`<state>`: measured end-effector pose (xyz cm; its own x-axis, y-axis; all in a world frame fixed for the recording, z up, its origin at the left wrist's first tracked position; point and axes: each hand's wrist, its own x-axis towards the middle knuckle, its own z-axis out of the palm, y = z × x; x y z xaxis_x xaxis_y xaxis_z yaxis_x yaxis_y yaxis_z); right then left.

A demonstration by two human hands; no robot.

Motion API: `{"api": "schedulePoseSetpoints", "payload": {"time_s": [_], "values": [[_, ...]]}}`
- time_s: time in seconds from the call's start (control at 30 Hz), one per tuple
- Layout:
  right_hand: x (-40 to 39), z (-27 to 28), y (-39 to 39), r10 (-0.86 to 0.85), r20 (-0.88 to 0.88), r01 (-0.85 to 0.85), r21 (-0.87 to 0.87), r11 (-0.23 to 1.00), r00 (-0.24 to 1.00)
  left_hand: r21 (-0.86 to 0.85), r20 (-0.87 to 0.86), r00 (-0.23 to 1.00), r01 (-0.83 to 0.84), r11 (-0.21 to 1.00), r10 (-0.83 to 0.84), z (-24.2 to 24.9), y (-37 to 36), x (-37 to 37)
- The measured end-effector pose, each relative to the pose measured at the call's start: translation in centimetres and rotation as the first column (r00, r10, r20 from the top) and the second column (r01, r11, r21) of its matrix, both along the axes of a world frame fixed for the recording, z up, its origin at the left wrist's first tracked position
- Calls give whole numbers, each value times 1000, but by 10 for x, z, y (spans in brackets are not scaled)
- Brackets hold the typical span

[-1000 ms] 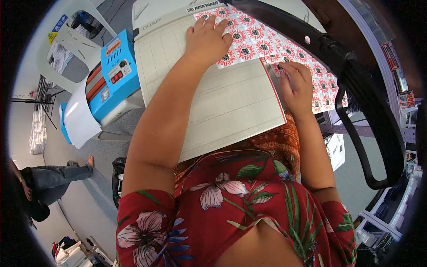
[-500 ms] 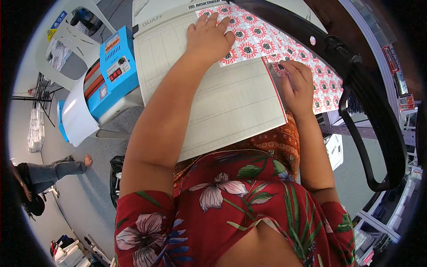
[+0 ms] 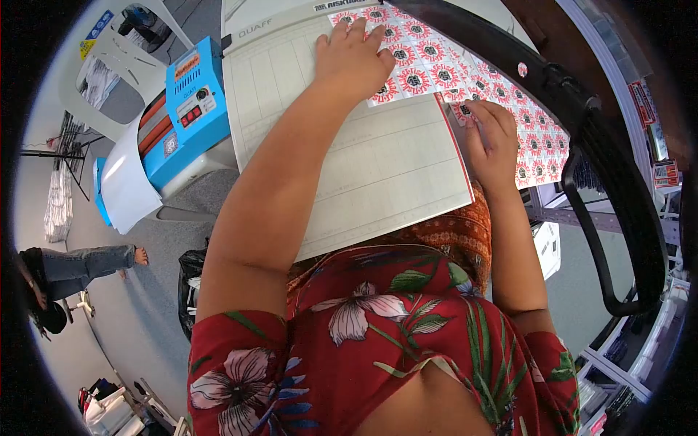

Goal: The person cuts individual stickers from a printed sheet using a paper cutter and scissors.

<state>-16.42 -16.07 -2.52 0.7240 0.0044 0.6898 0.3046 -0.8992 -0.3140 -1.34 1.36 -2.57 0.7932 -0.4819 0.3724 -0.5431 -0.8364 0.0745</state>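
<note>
A guillotine paper cutter (image 3: pixel 385 189) with a ruled board lies in front of me. A sheet of red-and-black stickers (image 3: pixel 414 54) rests across its upper right part and continues past the red-edged side under the raised cutter arm (image 3: pixel 465 40). My left hand (image 3: pixel 352 65) presses flat on the sheet's left part, fingers spread. Beyond the board's right edge, my right hand (image 3: pixel 494 142) is closed, thumb and fingers pinching the near edge of the sticker sheet. More sticker sheet (image 3: pixel 538 142) shows to the right of that hand.
The cutter's black handle (image 3: pixel 618 240) curves down at the right. A blue laminator (image 3: pixel 193 109) with a white sheet (image 3: pixel 131 178) at its front stands at the left, near a white plastic chair (image 3: pixel 120 73). Another person's jeans-clad leg (image 3: pixel 87 269) shows at far left.
The view has shifted slightly, so the cutter, sheet and hands appear a little further right. Both hands keep their places on the sheet. The other person's leg has moved slightly.
</note>
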Motion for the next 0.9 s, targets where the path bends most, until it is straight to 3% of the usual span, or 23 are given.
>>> {"api": "schedulePoseSetpoints", "payload": {"time_s": [0.53,0.63,0.7,0.73,0.77,0.8,0.87,0.9], "values": [[-1,-2,-2,3,-37,-2,36,999,999,-34,-9,1000,0,999,0,-1,1,1],[-9,7,-5,40,-75,-9,378,926,996,-31,-29,1000,0,1000,-1,1,1,-1],[-21,17,-33,-379,-175,413,231,881,908,-35,-27,1000,-1,999,0,2,1,-1],[-33,62,-24,84,-55,-32,618,785,995,-37,-19,1000,0,999,-1,2,1,-1],[-46,106,-15,442,183,-360,861,359,878,-37,-12,1000,3,999,-3,0,2,-2],[-59,138,-5,600,232,-474,834,283,766,-42,-5,1000,2,999,-2,-2,2,-1],[-80,171,9,759,142,-552,771,317,635,-57,17,1000,1,998,-1,-4,2,1],[-87,181,11,765,9,-533,722,441,644,-55,8,1000,3,998,-3,-2,1,1]]}}
